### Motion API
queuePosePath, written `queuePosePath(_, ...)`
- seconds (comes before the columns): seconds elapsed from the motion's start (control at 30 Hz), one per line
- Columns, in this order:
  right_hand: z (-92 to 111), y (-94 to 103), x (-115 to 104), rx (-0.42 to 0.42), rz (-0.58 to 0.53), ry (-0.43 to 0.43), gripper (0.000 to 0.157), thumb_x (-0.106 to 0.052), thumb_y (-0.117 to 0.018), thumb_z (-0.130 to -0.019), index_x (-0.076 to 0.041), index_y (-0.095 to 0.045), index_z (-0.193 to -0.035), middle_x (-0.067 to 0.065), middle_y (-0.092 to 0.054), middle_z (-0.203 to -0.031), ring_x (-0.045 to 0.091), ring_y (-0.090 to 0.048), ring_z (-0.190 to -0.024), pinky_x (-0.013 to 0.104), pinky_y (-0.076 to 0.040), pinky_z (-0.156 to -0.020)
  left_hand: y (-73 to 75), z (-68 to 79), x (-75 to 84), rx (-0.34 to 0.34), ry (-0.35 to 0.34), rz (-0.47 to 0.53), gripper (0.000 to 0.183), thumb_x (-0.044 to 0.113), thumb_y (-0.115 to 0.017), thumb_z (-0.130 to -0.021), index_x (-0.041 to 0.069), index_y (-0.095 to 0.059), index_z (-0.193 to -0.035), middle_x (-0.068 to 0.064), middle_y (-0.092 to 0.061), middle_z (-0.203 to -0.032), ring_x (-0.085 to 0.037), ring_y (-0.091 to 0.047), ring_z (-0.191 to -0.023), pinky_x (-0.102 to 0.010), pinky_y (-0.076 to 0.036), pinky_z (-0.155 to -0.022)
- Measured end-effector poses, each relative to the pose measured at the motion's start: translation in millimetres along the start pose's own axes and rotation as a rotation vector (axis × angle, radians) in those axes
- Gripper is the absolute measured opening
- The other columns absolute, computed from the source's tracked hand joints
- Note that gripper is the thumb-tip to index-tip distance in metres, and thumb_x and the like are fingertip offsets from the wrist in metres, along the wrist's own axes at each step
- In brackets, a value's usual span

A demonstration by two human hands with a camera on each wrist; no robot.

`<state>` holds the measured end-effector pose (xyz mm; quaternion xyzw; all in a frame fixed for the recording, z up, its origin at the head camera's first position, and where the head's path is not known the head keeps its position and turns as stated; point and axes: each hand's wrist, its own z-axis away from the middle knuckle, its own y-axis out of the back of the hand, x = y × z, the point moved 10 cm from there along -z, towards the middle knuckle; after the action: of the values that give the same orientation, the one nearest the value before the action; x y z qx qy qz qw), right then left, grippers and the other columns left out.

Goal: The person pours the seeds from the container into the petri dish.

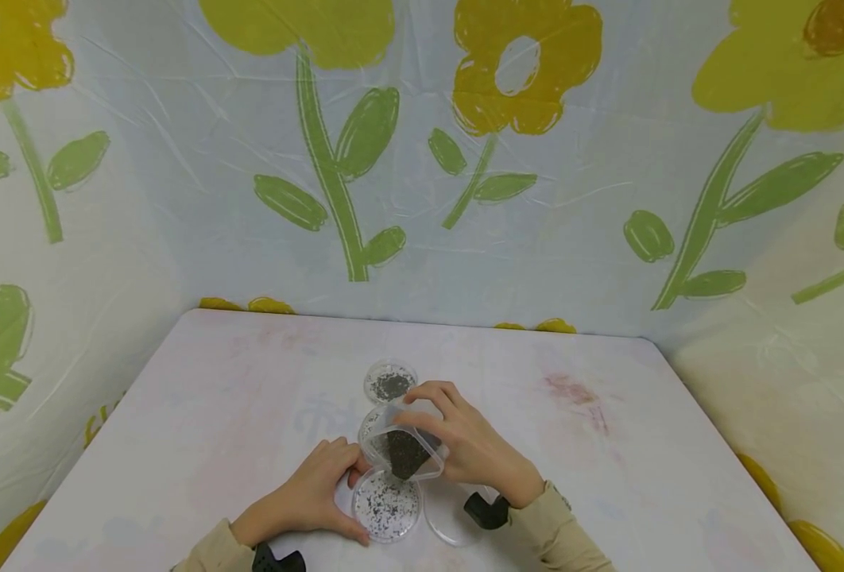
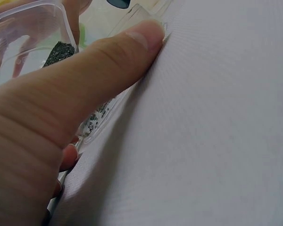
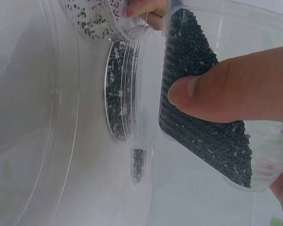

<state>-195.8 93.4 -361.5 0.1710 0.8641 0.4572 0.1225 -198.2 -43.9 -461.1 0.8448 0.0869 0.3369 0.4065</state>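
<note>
My right hand (image 1: 475, 445) grips a clear plastic tub (image 1: 432, 470), tilted over toward the near petri dish. Small dark seeds (image 3: 193, 52) have slid to one side of the tub, and the right thumb (image 3: 217, 92) presses on its outer wall. The near petri dish (image 1: 388, 506) lies on the table with scattered dark seeds across its floor. Around its left side curls my left hand (image 1: 311, 494), thumb at the near rim and fingers at the far rim. The tub's lower corner overlaps that dish's far edge in the head view.
Behind the tub sits a second petri dish (image 1: 369, 437), partly hidden. Farther back stands a third dish (image 1: 391, 383) with a dark heap of seeds. A clear round dish or lid (image 1: 451, 524) lies right of the near dish. Flower-printed sheeting (image 1: 422, 262) surrounds the white table (image 1: 200, 429).
</note>
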Motion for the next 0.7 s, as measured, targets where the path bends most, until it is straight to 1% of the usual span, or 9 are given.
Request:
queuePosePath(0.07,0.6,0.3,1.3,0.0,0.005,-0.002,0.09,0.012,-0.062,-0.051,-0.022,-0.053,-0.134,0.01,-0.046,-0.134,0.028,-0.043,-0.123,0.04,-0.049,-0.093,-0.5,0.1,-1.2,-0.007,0.016,0.005,0.068,0.073,-0.082,-0.054,0.025,-0.046,-0.087,0.018,-0.04,-0.081,0.002,-0.031,-0.076,-0.02,-0.027,-0.07)
queuePosePath(0.23,2.3,2.8,3.8,0.003,0.003,-0.011,0.094,0.015,-0.051,-0.048,-0.022,-0.054,-0.134,0.01,-0.046,-0.134,0.028,-0.043,-0.122,0.04,-0.05,-0.087,-1.2,-0.4,-0.6,-0.006,0.004,0.006,0.068,0.073,-0.082,-0.055,0.027,-0.045,-0.088,0.019,-0.039,-0.081,0.002,-0.031,-0.077,-0.02,-0.027,-0.07)
queuePosePath(0.3,2.4,3.6,4.1,0.004,-0.002,-0.014,0.094,0.015,-0.049,-0.047,-0.022,-0.054,-0.134,0.01,-0.046,-0.134,0.028,-0.043,-0.122,0.04,-0.05,-0.085,-0.7,-0.4,0.3,-0.001,-0.008,0.005,0.068,0.073,-0.082,-0.055,0.027,-0.045,-0.088,0.019,-0.038,-0.081,0.001,-0.031,-0.077,-0.021,-0.027,-0.07)
queuePosePath(0.53,1.2,4.4,3.6,0.004,-0.002,-0.008,0.094,0.016,-0.048,-0.048,-0.022,-0.054,-0.133,0.01,-0.047,-0.134,0.028,-0.044,-0.122,0.04,-0.049,-0.089,1.1,-0.6,0.7,0.004,-0.013,0.009,0.068,0.072,-0.082,-0.056,0.027,-0.045,-0.088,0.019,-0.038,-0.081,0.001,-0.03,-0.077,-0.021,-0.026,-0.07)
queuePosePath(0.7,1.3,4.2,2.2,0.007,-0.007,-0.001,0.094,0.016,-0.044,-0.049,-0.022,-0.054,-0.134,0.01,-0.047,-0.133,0.028,-0.044,-0.122,0.04,-0.049,-0.088,1.2,-0.4,1.0,0.009,-0.019,0.008,0.067,0.072,-0.082,-0.056,0.027,-0.044,-0.088,0.019,-0.038,-0.081,0.001,-0.03,-0.076,-0.021,-0.026,-0.069)
